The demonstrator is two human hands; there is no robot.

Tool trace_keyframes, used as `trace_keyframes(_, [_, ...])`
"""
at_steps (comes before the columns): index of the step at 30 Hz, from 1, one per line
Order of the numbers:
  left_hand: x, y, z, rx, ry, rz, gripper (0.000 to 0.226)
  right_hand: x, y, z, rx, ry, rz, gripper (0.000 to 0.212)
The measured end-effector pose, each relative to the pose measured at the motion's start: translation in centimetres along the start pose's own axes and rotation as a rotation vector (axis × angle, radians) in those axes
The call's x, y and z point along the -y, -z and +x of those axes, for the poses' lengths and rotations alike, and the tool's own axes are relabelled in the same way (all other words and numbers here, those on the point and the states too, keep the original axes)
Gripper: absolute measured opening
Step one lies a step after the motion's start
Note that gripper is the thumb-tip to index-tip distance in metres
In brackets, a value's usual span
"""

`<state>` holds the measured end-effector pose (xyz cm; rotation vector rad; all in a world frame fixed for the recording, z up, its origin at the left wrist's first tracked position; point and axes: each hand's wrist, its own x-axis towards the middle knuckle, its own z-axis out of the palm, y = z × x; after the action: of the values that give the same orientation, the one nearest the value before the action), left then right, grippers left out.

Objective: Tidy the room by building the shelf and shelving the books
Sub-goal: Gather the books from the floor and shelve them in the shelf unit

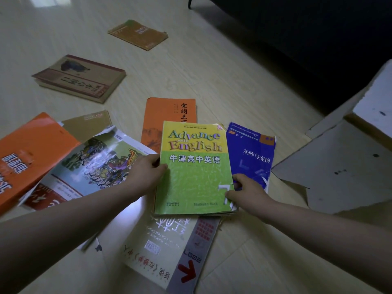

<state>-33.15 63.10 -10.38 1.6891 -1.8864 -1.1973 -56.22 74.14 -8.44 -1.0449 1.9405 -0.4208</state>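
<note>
Green book (195, 166) at centre, cover up, long axis running away from the viewer, title end far, bottom edge near. Gripped at its left edge by the left hand (146, 175), thumb on the cover, and pinched near the lower right corner by the right hand (248, 190). Overlaps a white-grey book (161, 247) on the near side and an orange book (169, 117) on the far side, with a blue book (252, 153) just beside on the right. White shelf boards (339, 166) further right; bare floor (212, 71) open beyond.
</note>
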Motion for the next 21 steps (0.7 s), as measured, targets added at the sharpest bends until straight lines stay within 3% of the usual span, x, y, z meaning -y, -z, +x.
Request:
trace_keyframes(6, [-0.3, -0.2, 0.2, 0.070, 0.076, -0.079, 0.028, -0.6, -0.4, -0.3, 0.019, 0.015, 0.024, 0.026])
trace_keyframes(12, [-0.9, -1.0, -0.7, 0.149, 0.274, -0.379, 0.039, -0.4, -0.4, 0.0, 0.040, 0.028, 0.034, 0.022])
trace_keyframes(18, [-1.5, -1.5, -1.0, 0.146, 0.290, -0.465, 0.033, 0.3, -0.5, 2.5, 0.111, -0.115, 0.291, 0.014])
trace_keyframes(21, [-1.8, -1.3, -1.0, 0.128, 0.306, -0.482, 0.029, 0.0, -0.5, 3.3, 0.100, -0.152, 0.370, 0.021])
